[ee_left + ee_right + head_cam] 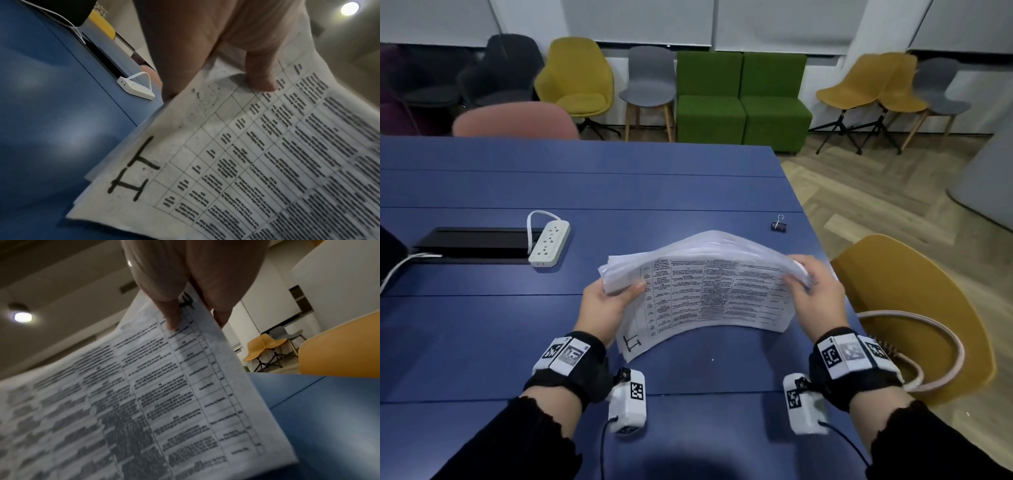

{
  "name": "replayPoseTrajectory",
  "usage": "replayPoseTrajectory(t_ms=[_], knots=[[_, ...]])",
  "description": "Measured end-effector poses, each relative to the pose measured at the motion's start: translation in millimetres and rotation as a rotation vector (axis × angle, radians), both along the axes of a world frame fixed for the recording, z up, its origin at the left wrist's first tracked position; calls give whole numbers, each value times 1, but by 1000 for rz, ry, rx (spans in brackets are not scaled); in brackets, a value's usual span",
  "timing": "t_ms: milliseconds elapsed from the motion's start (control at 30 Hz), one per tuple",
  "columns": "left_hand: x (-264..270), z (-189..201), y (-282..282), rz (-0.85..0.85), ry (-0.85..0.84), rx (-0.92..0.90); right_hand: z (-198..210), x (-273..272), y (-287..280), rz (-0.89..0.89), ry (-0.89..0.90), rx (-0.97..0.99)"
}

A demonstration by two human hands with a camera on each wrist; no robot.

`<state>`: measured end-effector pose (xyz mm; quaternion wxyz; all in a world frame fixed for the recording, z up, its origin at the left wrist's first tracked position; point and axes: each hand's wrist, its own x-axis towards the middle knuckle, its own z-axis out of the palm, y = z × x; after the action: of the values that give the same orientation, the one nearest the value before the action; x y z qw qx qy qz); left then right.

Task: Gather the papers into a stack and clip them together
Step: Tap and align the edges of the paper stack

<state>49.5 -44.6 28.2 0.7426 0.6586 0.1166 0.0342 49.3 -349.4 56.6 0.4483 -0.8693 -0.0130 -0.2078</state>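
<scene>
the papers (709, 294) sit gathered as one stack between both hands, held up off the blue table (482, 335) and bowed upward in the middle, so the top edge arches away from the grip while the lower edge hangs toward the person. the top sheet carries a printed grid of text, with a hand-drawn mark near the lower corner on the left hand's side.

the left hand (607, 303) grips the stack's left short edge: its thumb (261, 76) lies on the printed face and the other fingers are curled behind the sheets. on this side the sheet edges look slightly fanned, not quite flush. the right hand (816, 294) grips the opposite short edge the same way, thumb (171, 314) pressed on the front, fingers wrapped behind; the sheets curl over under this grip. both hands are closed on the papers, neither is free.

a black binder clip (778, 224) lies on the table beyond the right hand, further from the person and well apart from the stack, near the table's right edge. it touches neither hand nor the papers.

beyond the left hand and out to its side, a white power strip (549, 243) rests on the table with its looped cord, just beside a black tray (472, 241) set in the tabletop. to the outer side of the right hand, past the table edge, stands a yellow chair (914, 298) with a pale cable (928, 329) looped on its seat. both wrists wear black bands with printed markers.
</scene>
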Motion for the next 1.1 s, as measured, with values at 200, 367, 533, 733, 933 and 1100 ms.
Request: replayPoseTrajectory(t_ms=[200,367,533,733,933,1100], knots=[[-6,10,22,-112,-134,11,9,-7,-19,68,31,358],[-6,4,29,-174,-50,44,-18,-12,-22,89,248,393],[-2,8,23,-167,-52,30,-6,-8,-14,102,181,491],[-10,-4,27,-275,-24,-14,-15,-10,-15,63,243,603],[-8,9,19,-257,-43,5,-5,-11,-11,92,198,686],[-10,3,30,-272,-24,-4,-17,-12,-20,50,263,694]])
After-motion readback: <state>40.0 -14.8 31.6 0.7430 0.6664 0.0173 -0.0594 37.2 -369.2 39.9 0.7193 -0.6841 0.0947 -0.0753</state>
